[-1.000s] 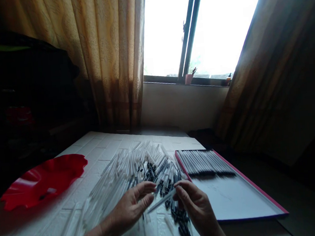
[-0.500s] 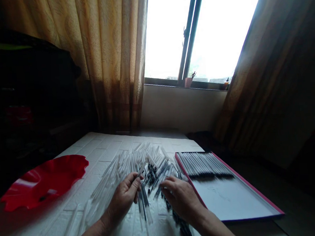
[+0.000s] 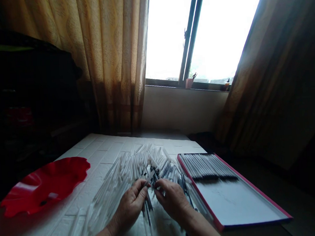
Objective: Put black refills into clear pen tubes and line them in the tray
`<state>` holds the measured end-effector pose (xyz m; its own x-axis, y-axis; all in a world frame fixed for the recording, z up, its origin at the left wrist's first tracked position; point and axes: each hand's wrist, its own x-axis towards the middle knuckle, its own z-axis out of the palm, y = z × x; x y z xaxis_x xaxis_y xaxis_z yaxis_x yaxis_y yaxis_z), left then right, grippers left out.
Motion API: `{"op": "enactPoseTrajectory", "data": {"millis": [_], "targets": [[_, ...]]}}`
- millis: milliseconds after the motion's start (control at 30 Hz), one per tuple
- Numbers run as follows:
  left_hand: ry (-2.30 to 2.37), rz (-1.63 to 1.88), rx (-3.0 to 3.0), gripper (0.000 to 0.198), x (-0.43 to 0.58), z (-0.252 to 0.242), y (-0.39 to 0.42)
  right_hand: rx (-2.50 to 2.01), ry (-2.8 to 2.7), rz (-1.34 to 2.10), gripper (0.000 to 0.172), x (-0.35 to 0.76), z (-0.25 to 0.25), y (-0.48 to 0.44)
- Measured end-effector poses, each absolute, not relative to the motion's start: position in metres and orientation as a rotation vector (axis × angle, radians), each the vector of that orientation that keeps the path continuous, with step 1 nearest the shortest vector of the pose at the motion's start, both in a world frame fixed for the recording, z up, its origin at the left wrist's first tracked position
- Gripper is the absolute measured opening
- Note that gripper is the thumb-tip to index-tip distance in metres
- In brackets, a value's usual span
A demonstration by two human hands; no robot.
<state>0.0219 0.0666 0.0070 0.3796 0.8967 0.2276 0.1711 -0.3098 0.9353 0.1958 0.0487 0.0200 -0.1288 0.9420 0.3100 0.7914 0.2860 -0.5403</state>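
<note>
Thumb and fingers of my left hand [image 3: 131,203] are pinched on a pale, clear pen barrel [image 3: 151,175] that points up and to the right. Close beside it, my right hand [image 3: 174,197] is closed at the fingertips; what it pinches is too small and dark to make out. Under and beyond both hands lies a heap of clear pen barrels [image 3: 132,163]. Dark refills [image 3: 166,170] and small black pieces, perhaps caps, lie among them. More dark refills stick out below my left fingers.
A shallow pink-edged box lid [image 3: 246,201] on the right holds a row of pens [image 3: 206,165] at its far end. On the left sits a red wavy-rimmed bowl [image 3: 51,183]. The white table [image 3: 95,149] has a brick pattern. A window and curtains are behind.
My right hand has moved left and slightly up, bringing its fingertips beside those of my left hand. My left hand has shifted a little right and down with the barrel still in it.
</note>
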Motion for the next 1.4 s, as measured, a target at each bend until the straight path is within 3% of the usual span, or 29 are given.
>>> {"op": "enactPoseTrajectory", "data": {"millis": [333, 600, 833, 1133, 1400], "targets": [[0.905, 0.878, 2.007, 0.026, 0.028, 0.002, 0.054, -1.269, -1.584, 0.742, 0.030, 0.242, 0.013, 0.023], [0.904, 0.853, 2.138, 0.025, 0.028, 0.006, 0.047, -1.026, -1.376, 1.050, 0.023, 0.246, 0.008, 0.024], [0.934, 0.835, 2.227, 0.028, 0.028, 0.001, 0.047, -1.079, -1.452, 0.939, 0.020, 0.243, 0.012, 0.019], [0.953, 0.817, 2.253, 0.026, 0.027, -0.002, 0.048, -1.059, -1.728, 0.471, 0.011, 0.239, 0.023, 0.013], [0.949, 0.795, 2.302, 0.028, 0.026, -0.001, 0.049, -1.138, -1.828, 0.424, 0.011, 0.242, 0.024, 0.013]]}}
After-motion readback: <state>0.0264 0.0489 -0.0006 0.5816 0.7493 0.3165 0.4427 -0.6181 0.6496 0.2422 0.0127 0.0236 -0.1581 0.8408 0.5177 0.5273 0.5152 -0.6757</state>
